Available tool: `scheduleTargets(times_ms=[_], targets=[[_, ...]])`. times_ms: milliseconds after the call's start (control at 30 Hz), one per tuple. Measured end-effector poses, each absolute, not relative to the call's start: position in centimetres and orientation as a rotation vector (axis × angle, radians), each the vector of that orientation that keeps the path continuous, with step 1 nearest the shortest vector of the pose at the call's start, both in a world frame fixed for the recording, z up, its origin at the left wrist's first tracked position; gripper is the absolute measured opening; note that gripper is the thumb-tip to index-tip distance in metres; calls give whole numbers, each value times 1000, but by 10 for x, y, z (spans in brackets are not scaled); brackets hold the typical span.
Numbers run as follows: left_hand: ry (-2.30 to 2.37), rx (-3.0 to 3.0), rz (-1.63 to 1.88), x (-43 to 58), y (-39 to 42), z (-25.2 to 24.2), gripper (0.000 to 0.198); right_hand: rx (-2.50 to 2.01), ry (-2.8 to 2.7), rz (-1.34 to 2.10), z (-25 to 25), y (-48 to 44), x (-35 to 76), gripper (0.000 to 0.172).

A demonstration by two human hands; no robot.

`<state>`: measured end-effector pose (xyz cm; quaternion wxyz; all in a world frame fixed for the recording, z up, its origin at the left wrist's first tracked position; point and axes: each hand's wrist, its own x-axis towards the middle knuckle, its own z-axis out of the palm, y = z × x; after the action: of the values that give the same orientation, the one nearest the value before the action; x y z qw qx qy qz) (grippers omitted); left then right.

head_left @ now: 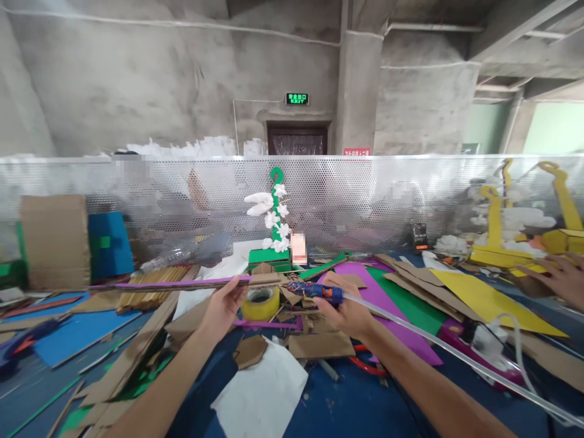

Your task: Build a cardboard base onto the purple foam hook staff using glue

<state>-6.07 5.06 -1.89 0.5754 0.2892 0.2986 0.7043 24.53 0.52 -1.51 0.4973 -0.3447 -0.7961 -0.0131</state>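
Note:
My left hand (223, 307) is closed round a long thin strip with a purple face (182, 283) that runs out to the left, held level above the table. My right hand (347, 310) grips a patterned blue glue gun (317, 291) with a clear glue stick (410, 331) trailing to the lower right. The gun's tip points left at a small cardboard piece (264, 278) on the strip's right end. A roll of yellow tape (260, 302) sits just below, between my hands.
Cardboard scraps, a white sheet (264, 395) and purple, green and yellow sheets litter the blue table. A green stand with white flowers (276, 225) stands before a perforated metal screen (365, 188). Yellow models (497, 231) stand at right, where another person's hand (559, 277) rests.

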Motion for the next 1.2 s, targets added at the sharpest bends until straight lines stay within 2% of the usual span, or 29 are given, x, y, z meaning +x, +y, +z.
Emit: scheduleTargets(times_ms=[700, 1200], targets=[[694, 693, 1639, -56, 50, -21, 22, -838, -1958, -103, -17, 6, 241, 32], [757, 730, 1630, -41, 48, -24, 8, -821, -1976, -21, -20, 1, 232, 29]])
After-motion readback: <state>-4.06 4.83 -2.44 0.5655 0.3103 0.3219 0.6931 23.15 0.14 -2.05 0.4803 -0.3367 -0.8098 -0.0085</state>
